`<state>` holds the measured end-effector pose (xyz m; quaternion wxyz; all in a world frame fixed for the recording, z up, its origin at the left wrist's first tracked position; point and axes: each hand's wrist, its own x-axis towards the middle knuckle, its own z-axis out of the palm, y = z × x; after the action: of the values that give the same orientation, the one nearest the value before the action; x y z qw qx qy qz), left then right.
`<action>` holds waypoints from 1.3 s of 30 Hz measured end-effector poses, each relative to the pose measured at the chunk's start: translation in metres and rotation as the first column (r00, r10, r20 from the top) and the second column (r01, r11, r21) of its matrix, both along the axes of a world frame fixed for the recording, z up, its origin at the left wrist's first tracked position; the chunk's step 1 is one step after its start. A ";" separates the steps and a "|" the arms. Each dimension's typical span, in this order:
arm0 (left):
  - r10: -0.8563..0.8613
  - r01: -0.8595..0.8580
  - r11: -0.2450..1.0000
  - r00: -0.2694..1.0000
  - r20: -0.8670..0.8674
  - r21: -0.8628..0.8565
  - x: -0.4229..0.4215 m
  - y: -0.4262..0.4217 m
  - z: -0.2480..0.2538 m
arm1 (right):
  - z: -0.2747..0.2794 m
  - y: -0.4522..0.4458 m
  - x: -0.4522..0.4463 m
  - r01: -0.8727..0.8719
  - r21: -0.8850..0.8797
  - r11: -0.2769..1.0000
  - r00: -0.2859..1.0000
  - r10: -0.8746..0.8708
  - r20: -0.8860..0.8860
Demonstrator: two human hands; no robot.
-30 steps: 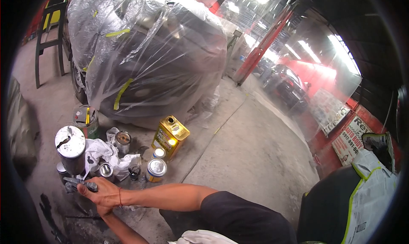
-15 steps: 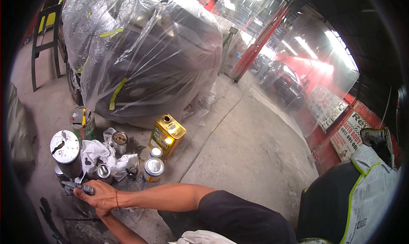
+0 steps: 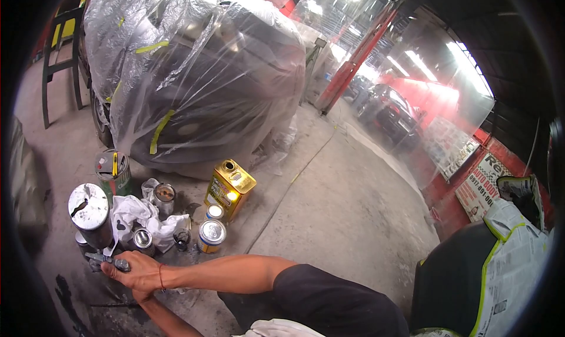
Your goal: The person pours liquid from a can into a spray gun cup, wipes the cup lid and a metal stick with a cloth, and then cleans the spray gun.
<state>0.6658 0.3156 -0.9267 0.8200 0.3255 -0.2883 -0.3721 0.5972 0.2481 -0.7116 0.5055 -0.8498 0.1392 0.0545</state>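
The right hand (image 3: 140, 271) is closed around a grey metal tool (image 3: 120, 264), its fingers wrapped over the body and its thumb laid along the near side. The tool is at the lower left of the view, near the base of a tall container (image 3: 88, 206) with a dark-marked white top; whether the two touch cannot be determined. The left hand (image 3: 142, 294) is below the right and largely hidden by it; the state of its fingers cannot be told. A thin bracelet (image 3: 161, 276) circles the right wrist. Beyond the hands, a crumpled white rag (image 3: 130, 209) lies among a small metal tin (image 3: 142, 239), a dark cup (image 3: 182, 238) and a brown-topped tin (image 3: 165, 199). A green can (image 3: 120, 187) stands behind the tall container, with a yellow cutter (image 3: 115, 164) on its top. To the right, a gold rectangular can (image 3: 234, 184) stands upright beside two lidded tins (image 3: 212, 233). Clear plastic sheeting (image 3: 200, 84), bearing yellow-green tape (image 3: 161, 131), covers a vehicle standing on the concrete floor (image 3: 329, 201).
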 end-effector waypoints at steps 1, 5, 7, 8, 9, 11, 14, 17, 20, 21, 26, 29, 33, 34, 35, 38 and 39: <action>0.001 -0.001 1.000 1.000 -0.001 0.000 0.001 0.000 0.000 | 0.002 0.000 -0.001 0.009 0.000 1.000 1.000 -0.009 -0.006; -0.001 0.001 1.000 1.000 -0.003 0.003 0.000 -0.001 0.001 | 0.000 0.000 0.000 0.008 0.024 1.000 1.000 -0.008 -0.007; 0.003 -0.003 1.000 1.000 -0.001 0.005 0.000 0.001 0.001 | -0.004 0.002 -0.001 0.034 0.009 0.999 0.999 -0.035 0.027; 0.005 -0.005 1.000 1.000 -0.001 0.006 0.000 0.001 0.001 | -0.005 0.002 -0.001 0.064 -0.007 0.998 0.996 -0.063 0.061; 0.004 -0.004 1.000 1.000 0.001 0.005 -0.001 0.002 0.001 | -0.003 0.001 0.000 0.059 -0.008 0.998 0.996 -0.059 0.061; 0.010 -0.010 1.000 1.000 -0.004 0.005 -0.001 0.005 0.000 | 0.001 -0.001 -0.001 -0.010 0.035 0.999 0.999 0.008 0.051; 0.014 -0.014 1.000 1.000 0.000 0.001 -0.001 0.007 -0.001 | -0.018 0.003 0.003 0.080 0.004 0.997 0.992 -0.080 0.100; 0.018 -0.018 1.000 1.000 -0.001 0.004 -0.001 0.007 0.001 | 0.001 -0.002 0.000 -0.015 0.018 1.000 1.000 0.014 0.027; 0.019 -0.019 1.000 1.000 0.000 0.003 -0.004 0.008 0.003 | -0.018 0.005 0.001 0.132 -0.043 0.990 0.984 -0.125 0.129; 0.018 -0.018 1.000 1.000 -0.001 0.004 -0.004 0.008 0.004 | -0.018 0.006 0.001 0.130 -0.042 0.991 0.984 -0.124 0.130; 0.013 -0.013 1.000 1.000 -0.003 0.008 -0.004 0.007 0.006 | 0.006 0.001 -0.002 0.035 0.017 0.999 0.999 -0.035 0.008; 0.014 -0.014 1.000 1.000 -0.001 0.008 -0.005 0.007 0.007 | -0.006 0.007 -0.002 0.150 -0.040 0.988 0.985 -0.145 0.095; 0.014 -0.014 1.000 1.000 0.004 0.014 -0.003 0.007 0.008 | -0.003 0.003 -0.001 0.048 0.010 0.999 0.997 -0.048 0.062; 0.014 -0.014 1.000 1.000 0.001 0.012 -0.003 0.007 0.008 | -0.012 0.007 0.000 0.107 -0.015 0.994 0.982 -0.103 0.159; 0.018 -0.018 1.000 1.000 0.004 0.014 -0.002 0.007 0.008 | -0.019 0.009 0.001 0.168 -0.034 0.985 0.954 -0.154 0.255; 0.014 -0.014 1.000 1.000 0.004 0.015 -0.003 0.006 0.008 | -0.002 0.004 -0.001 0.069 -0.014 0.997 0.984 -0.066 0.164; 0.015 -0.016 1.000 1.000 0.003 0.014 -0.003 0.005 0.008 | -0.004 0.005 -0.001 0.069 -0.014 0.997 0.984 -0.066 0.164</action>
<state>0.6628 0.3208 -0.9183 0.8201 0.3340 -0.2844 -0.3673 0.5959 0.2526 -0.7158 0.5085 -0.8510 0.1266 -0.0342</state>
